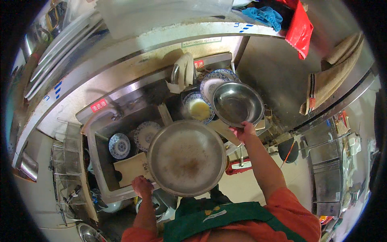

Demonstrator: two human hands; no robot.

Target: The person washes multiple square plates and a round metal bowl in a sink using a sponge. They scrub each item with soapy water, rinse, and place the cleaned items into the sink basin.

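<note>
My right hand grips the near rim of a steel bowl, which is tilted over the right side of the sink. Its hollow inside faces up. Just left of the bowl, a blue-patterned plate holds yellowish liquid; other patterned plates are stacked behind. A large round metal pan rests across the middle of the sink, in front of me. My left hand is closed at the front edge of the sink, beside a rectangular tan board; what its fingers hold, if anything, is hidden.
The left sink basin holds a small patterned bowl and a plate. A faucet reaches over it. A pale cloth hangs behind the sink. Overhead runs a shelf edge; wire racks stand left.
</note>
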